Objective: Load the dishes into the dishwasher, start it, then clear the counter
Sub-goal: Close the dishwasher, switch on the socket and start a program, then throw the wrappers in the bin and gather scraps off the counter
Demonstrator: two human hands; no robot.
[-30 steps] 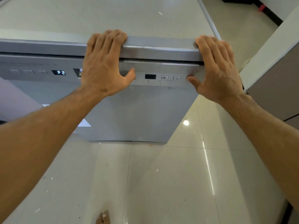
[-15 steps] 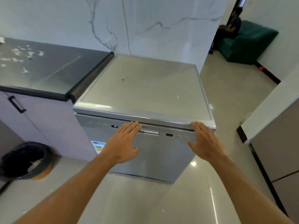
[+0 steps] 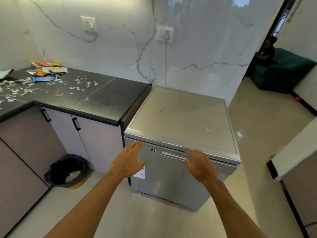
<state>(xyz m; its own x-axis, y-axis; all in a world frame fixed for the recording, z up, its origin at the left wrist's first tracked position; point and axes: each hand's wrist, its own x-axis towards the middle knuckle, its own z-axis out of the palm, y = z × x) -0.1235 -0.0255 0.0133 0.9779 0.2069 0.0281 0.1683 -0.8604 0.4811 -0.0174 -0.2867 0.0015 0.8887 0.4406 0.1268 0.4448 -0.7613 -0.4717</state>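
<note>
loosely open: left hand (image 3: 127, 162), right hand (image 3: 199, 166), perhaps against dishwasher (image 3: 171, 184)

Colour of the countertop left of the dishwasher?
Black countertop, strewn with white scraps. Seen in the head view.

The dishwasher (image 3: 180, 117) stands just right of the counter (image 3: 103, 100), with its back to the far wall. Wrappers (image 3: 48, 69) and paper scraps (image 3: 25, 91) lie on the counter's far left part. Cabinet doors (image 3: 96, 140) sit under the counter. A bin (image 3: 66, 170) stands on the floor before them, left of the dishwasher. Near the top of the dishwasher's door, the left hand (image 3: 127, 162) is at its left edge and the right hand (image 3: 200, 166) by the handle (image 3: 175, 155).
</note>
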